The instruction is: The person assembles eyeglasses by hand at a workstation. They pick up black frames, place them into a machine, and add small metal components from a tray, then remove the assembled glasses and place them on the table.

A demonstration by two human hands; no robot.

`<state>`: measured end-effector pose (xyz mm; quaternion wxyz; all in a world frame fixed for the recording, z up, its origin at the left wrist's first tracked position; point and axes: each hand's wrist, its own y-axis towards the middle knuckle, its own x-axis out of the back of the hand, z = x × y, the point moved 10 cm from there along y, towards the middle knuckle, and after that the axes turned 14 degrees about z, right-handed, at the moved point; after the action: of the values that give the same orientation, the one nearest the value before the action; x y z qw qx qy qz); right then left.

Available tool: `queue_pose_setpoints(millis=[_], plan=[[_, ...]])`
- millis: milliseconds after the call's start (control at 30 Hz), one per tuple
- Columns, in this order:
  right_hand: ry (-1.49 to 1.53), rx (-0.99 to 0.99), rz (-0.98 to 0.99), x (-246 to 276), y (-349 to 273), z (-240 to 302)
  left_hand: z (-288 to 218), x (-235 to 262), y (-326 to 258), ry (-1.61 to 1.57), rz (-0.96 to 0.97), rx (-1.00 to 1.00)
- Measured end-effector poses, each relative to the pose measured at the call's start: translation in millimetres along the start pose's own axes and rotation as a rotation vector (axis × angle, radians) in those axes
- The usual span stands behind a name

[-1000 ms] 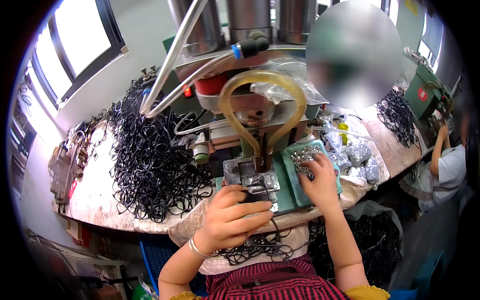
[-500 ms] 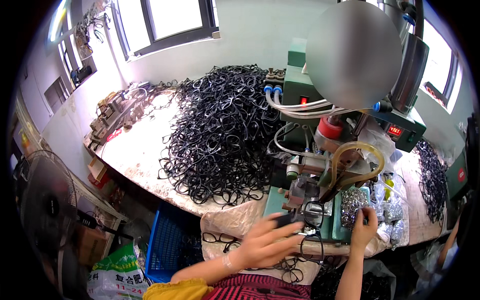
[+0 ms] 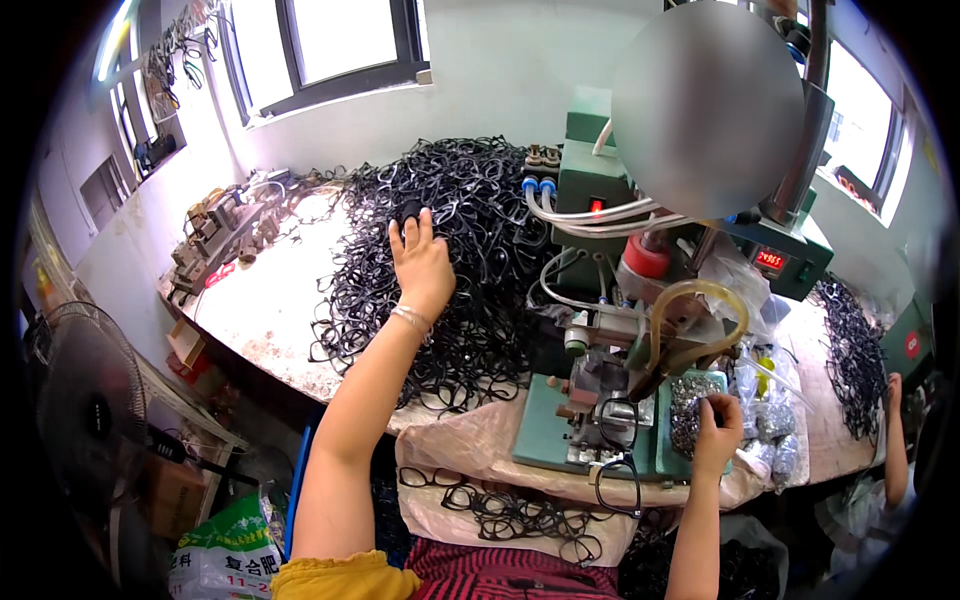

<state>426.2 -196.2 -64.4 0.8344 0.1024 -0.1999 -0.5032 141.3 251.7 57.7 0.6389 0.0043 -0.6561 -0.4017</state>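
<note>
Black eyeglass frames [image 3: 515,515] lie on the pale cloth [image 3: 428,510] nearest you. Another frame [image 3: 628,458] overhangs the green machine base [image 3: 535,430]. Your right hand [image 3: 718,436], fingers narrowed, meets small metal parts [image 3: 688,400] in the tray [image 3: 664,445]; grip cannot be told. Farther, your left hand [image 3: 424,268] reaches the frame pile [image 3: 470,290], fingers slightly apart, hold indeterminable.

Left hand [image 3: 424,272] at black frame pile [image 3: 480,275], right hand [image 3: 717,434] at green parts tray [image 3: 663,440]
</note>
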Motion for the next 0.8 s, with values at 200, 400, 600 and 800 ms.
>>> queue_pose_setpoints(millis=[200,400,600,800], plan=[[-0.302,-0.042,-0.043,42,-51,2,-23,1,-45,-0.338,-0.118,-0.050],[-0.143,-0.166,-0.142,74,-94,-7,-31,37,-116,-1.536,-0.101,-0.005],[0.177,-0.069,0.174,-28,-9,64,-79,-12,-131,-1.757,0.353,0.113],[0.194,0.106,0.204,-81,-13,93,-104,-42,-198,-2.134,0.469,0.428]])
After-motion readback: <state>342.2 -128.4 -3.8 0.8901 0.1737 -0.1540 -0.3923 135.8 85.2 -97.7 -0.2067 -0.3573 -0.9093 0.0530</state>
